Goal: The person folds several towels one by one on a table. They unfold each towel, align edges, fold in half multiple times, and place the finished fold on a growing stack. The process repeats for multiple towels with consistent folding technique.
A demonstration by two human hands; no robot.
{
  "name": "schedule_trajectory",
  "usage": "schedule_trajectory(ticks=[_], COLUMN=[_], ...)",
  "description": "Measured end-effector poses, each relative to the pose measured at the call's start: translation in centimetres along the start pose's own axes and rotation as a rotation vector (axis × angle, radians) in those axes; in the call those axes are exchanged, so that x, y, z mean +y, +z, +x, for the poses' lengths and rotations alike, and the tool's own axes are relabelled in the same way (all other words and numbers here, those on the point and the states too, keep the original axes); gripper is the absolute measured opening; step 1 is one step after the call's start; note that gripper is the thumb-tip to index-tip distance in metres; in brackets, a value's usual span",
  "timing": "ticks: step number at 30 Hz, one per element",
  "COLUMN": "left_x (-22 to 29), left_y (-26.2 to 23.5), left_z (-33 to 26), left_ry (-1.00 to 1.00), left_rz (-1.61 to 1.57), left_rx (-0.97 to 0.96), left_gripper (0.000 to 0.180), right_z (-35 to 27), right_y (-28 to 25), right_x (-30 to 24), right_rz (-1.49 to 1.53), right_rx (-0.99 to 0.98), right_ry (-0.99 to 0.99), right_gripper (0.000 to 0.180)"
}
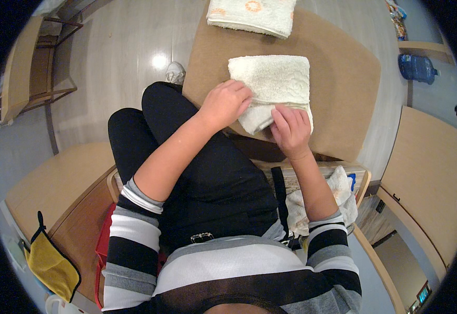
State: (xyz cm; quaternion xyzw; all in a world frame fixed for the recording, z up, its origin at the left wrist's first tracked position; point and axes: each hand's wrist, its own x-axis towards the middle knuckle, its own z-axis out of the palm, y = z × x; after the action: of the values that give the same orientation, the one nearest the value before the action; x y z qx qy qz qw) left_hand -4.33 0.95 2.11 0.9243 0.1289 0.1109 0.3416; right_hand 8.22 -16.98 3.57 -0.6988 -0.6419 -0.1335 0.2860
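A white terry towel (pixel 273 78) lies partly folded on a brown padded surface (pixel 341 78) in front of me. Its near part is turned over, and a fold runs across it between my hands. At the left edge, my left hand (pixel 227 105) has its fingers curled onto the towel beside that fold. My right hand (pixel 292 130) pinches the near flap, thumb underneath and fingers on top. Both thumbs are partly hidden. Farther off, a second folded white towel with orange prints (pixel 252 18) rests on the same surface, apart from both hands.
Beside my right hip, crumpled white cloths (pixel 341 196) lie on the wooden seat. A yellow cloth with dark edging (pixel 53 264) hangs at lower left. A blue water jug (pixel 418 68) lies at far right. A wooden rack (pixel 21 73) stands left, and wooden cabinets (pixel 422 167) right.
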Motion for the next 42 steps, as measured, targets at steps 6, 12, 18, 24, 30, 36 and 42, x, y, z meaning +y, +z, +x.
schedule_trajectory(ticks=[6, 12, 18, 24, 30, 36, 42], left_x=[0.1, 0.2, 0.2, 0.1, 0.0, 0.0, 0.5], left_y=[-0.1, -0.3, 0.0, 0.1, -0.1, -0.2, -0.4], left_z=[0.3, 0.5, 0.8, 1.0, 1.0, 0.9, 0.6], left_ry=[-0.077, -0.203, -0.215, -0.146, -0.209, -0.376, -0.36], left_rz=[-0.072, -0.14, -0.153, -0.165, -0.257, -0.442, -0.503], left_rx=[0.02, -0.014, 0.008, -0.005, -0.086, -0.08, -0.039], left_gripper=[0.011, 0.012, 0.009, 0.009, 0.011, 0.014, 0.017], right_z=[2.2, 1.9, 1.4, 1.2, 0.9, 1.0, 1.3], right_y=[1.5, 2.4, 2.7, 3.9, 3.9, 3.1, 3.9], right_x=[0.7, -0.4, -2.8, -4.1, -3.5, -2.8, -3.3], right_rz=[-0.341, -0.301, -0.225, -0.009, 0.203, 0.197, 0.337], right_rx=[0.1, -0.009, -0.019, 0.044, -0.025, -0.06, 0.078], right_ry=[0.05, 0.079, 0.238, 0.354, 0.425, 0.279, 0.531], right_gripper=[0.024, 0.009, 0.031, 0.048, 0.045, 0.039, 0.032])
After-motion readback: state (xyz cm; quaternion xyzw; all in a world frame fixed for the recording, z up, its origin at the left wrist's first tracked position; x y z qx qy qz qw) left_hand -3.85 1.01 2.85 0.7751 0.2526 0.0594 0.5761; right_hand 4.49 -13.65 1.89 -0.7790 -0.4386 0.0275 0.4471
